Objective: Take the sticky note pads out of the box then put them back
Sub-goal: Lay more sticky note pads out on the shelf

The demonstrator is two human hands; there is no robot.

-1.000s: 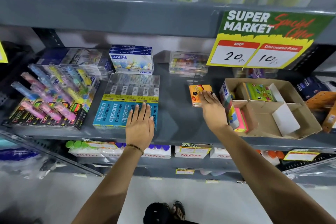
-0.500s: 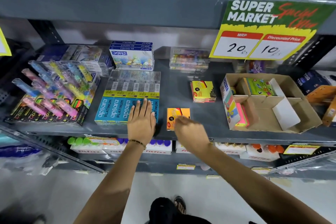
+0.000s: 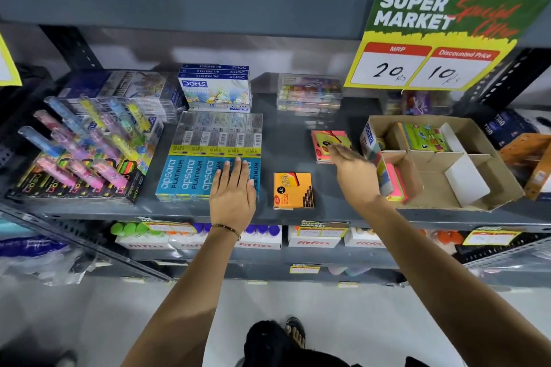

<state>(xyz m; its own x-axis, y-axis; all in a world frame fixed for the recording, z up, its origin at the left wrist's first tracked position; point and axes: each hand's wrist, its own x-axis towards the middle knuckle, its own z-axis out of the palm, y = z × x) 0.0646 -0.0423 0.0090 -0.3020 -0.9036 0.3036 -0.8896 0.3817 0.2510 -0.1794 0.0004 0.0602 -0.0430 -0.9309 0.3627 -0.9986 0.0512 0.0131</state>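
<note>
A brown cardboard box [image 3: 489, 128] with dividers stands on the right of the grey shelf. Inside it, pink and yellow sticky note pads [image 3: 395, 183] stand in the front-left compartment, and green pads [image 3: 423, 137] lie at the back. Out on the shelf, an orange pad [image 3: 292, 191] lies alone near the front edge, and a small stack of yellow and pink pads [image 3: 323, 144] sits left of the box. My right hand [image 3: 354, 173] is open, its blurred fingertips on that stack. My left hand [image 3: 234, 191] rests flat, fingers together, on the blue pencil boxes [image 3: 190, 176].
Highlighter display packs [image 3: 83, 158] fill the shelf's left end. Oil pastel boxes [image 3: 214, 89] and clear cases [image 3: 310, 95] stand at the back. A price sign [image 3: 429, 39] hangs from the upper shelf. Orange boxes [image 3: 533, 161] sit right of the cardboard box.
My right hand has let go of the orange pad near the shelf's front and moved back and right onto the yellow and pink stack. My left hand has stayed on the pencil boxes.
</note>
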